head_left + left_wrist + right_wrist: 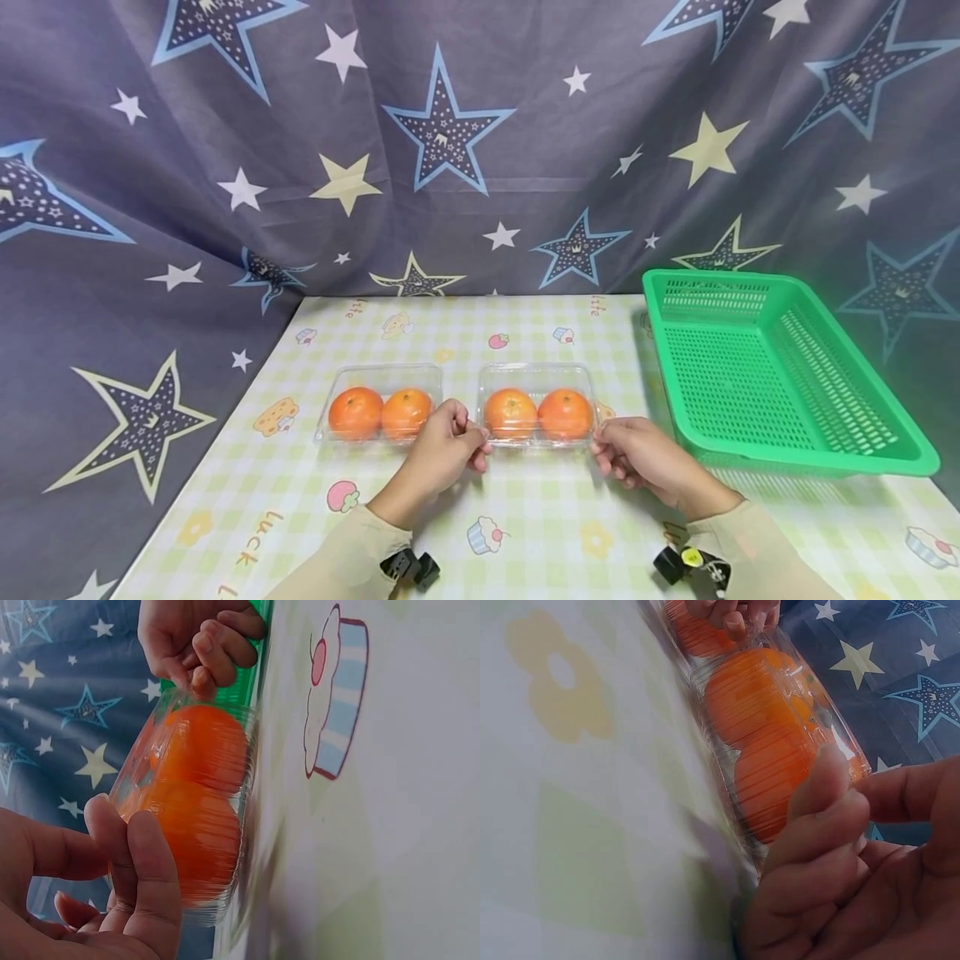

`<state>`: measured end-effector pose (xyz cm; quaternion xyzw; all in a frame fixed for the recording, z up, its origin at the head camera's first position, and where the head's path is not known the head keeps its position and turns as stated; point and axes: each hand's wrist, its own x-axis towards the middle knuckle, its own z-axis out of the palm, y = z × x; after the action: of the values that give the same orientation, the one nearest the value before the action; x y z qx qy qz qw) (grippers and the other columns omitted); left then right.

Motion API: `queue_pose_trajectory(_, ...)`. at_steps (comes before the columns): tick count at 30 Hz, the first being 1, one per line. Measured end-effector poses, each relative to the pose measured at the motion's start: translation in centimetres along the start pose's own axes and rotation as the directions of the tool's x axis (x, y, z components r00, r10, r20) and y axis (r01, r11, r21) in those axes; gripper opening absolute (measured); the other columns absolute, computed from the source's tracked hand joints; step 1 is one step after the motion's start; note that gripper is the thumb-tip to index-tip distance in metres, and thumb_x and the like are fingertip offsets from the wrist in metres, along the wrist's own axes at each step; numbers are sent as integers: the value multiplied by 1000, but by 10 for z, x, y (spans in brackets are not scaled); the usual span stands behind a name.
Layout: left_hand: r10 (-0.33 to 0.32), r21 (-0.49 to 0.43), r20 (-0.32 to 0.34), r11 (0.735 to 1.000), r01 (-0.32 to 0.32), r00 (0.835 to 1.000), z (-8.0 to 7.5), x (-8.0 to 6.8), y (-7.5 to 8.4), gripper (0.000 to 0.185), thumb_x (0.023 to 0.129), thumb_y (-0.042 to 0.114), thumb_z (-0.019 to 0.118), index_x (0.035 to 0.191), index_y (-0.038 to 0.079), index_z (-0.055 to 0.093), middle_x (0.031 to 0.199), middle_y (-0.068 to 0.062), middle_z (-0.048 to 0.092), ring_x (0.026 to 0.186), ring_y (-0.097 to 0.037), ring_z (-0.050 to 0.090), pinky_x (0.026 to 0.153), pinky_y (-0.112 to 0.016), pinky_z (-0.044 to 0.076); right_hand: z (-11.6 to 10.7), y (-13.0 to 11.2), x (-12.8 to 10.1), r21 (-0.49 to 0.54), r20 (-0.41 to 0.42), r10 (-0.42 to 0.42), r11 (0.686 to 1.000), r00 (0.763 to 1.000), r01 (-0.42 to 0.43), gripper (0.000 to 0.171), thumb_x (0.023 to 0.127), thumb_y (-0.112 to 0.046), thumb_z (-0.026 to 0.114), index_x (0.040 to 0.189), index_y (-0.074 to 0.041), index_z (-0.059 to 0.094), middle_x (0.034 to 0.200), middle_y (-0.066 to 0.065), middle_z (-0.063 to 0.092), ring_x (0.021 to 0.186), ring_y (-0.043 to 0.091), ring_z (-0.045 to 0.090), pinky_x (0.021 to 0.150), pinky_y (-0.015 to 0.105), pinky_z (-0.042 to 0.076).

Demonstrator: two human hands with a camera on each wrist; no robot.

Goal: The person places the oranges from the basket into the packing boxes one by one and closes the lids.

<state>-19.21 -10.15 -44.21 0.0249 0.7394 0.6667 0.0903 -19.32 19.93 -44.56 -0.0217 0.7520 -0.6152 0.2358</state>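
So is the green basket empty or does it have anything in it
Empty: the green basket shows only bare mesh inside; all four oranges sit in the clear packs.

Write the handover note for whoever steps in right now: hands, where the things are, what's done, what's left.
Left hand pinches the left end of the right-hand clear box; right hand pinches its right end.
That box holds two oranges and sits on the table.
A second box of two oranges lies untouched to its left.
The green basket on the right holds nothing.
Done: both ends gripped. Left: probably move both boxes to the basket.
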Motion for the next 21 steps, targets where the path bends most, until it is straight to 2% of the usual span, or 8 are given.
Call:
queue_pose_trajectory(11, 3, 0, 0, 1000, -3, 1000, 0, 2, 1, 27, 96, -5, 57, 90, 7, 33, 77, -10, 63, 54, -17, 62, 58, -28, 57, -1, -3, -1, -23, -3, -12, 1000, 1000, 12, 25, 102, -20, 48, 95, -1, 63, 70, -1, 60, 58, 11, 48, 50, 24, 41)
queue_pose_trajectory(18, -35, -17, 37, 999, 36, 999, -2, 2, -3, 21, 99, -5, 54, 94, 4, 36, 79, -11, 60, 55, -16, 62, 57, -27, 55, 0, 1, 2, -28, 4, -9, 1000, 1000, 9, 25, 103, -22, 48, 95, -3, 62, 70, -1, 60, 58, 11, 48, 49, 24, 41)
queue_pose_trajectory(21, -37, 8, 43, 999, 36, 998, -3, 0, -4, 18, 100, -2, 54, 97, 4, 37, 80, -12, 62, 56, -17, 63, 55, -27, 55, 2, 0, 2, -35, -1, -6, 999, 1000, 6, 25, 103, -21, 48, 94, -2, 62, 69, -1, 60, 57, 11, 47, 48, 24, 40)
